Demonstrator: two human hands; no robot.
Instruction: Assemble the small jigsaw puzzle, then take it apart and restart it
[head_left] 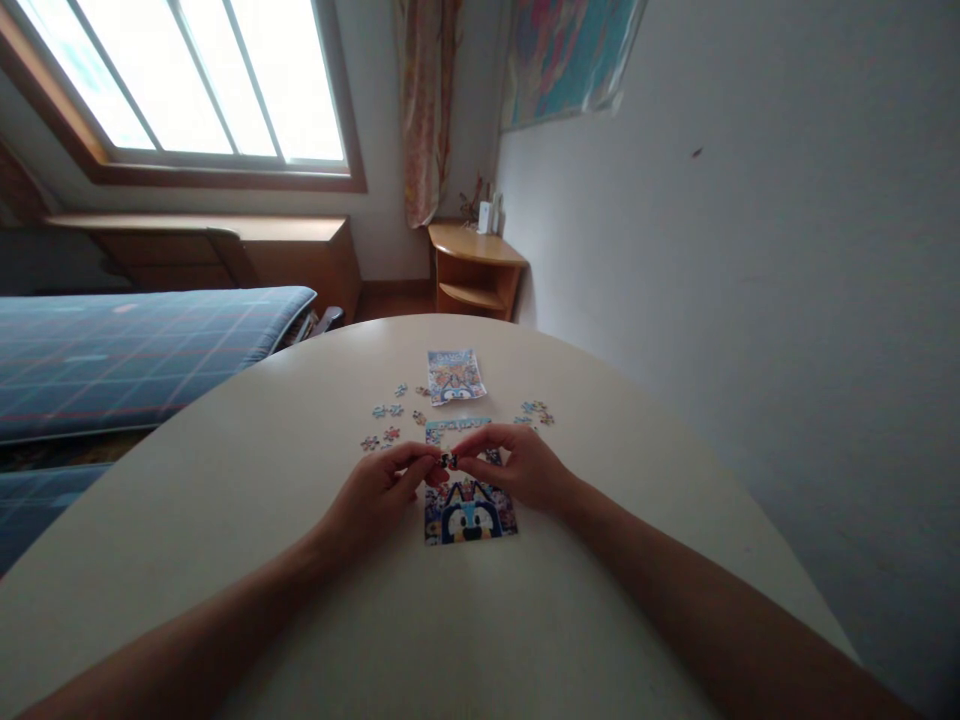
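Note:
A small dark jigsaw piece (448, 460) is pinched between the fingertips of both hands, just above the partly assembled puzzle (471, 515). My left hand (390, 480) grips it from the left and my right hand (521, 465) from the right, both with fingers closed. The puzzle's lower part shows a blue cartoon dog face; my hands cover some of its middle. Behind it lies a picture sheet (456, 377) with a similar dog printed on it. Loose jigsaw pieces (391, 434) are scattered to the left, and more loose pieces (535, 408) lie to the right.
The round pale table (315, 620) bears everything. A plaid-covered mattress (150, 350) stands beyond its left edge, and a white wall (712, 280) runs along the right. Past the far edge are a wooden corner shelf (476, 242) and a window (202, 80).

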